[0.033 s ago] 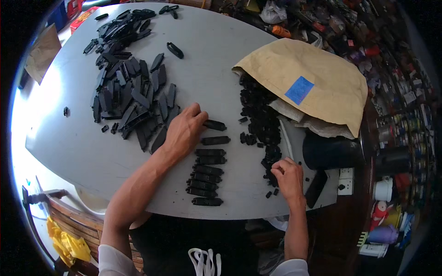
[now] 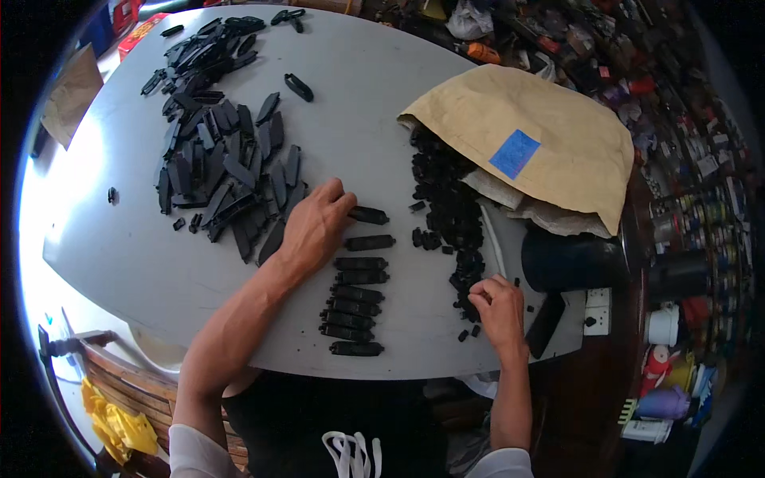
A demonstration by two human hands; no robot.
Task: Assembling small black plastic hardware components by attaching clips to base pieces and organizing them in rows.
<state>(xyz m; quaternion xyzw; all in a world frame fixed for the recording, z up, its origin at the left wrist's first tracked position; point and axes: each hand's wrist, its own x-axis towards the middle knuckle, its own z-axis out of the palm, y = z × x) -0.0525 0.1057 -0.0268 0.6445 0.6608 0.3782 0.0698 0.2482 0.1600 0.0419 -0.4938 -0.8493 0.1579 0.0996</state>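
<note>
My left hand (image 2: 320, 219) is closed around the left end of a long black plastic piece (image 2: 370, 215), at the far end of a column of similar pieces (image 2: 356, 295) lying crosswise on the grey table (image 2: 239, 334). Its fingertips are partly hidden. To the right, my right hand (image 2: 500, 309) has thumb and fingers pinched together beside the near end of a strip of small black plastic parts (image 2: 456, 215). Whatever is between those fingertips is too small to make out. Left of my left hand spreads a large heap of long black plastic pieces (image 2: 215, 159).
A tan paper bag (image 2: 574, 119) with a blue patch lies open over the small parts. Beside it are a white stick (image 2: 493, 239), a black cylinder (image 2: 570, 261), a flat black block (image 2: 546, 325) and a white power strip (image 2: 598, 312). Crowded shelves (image 2: 677, 159) stand at right.
</note>
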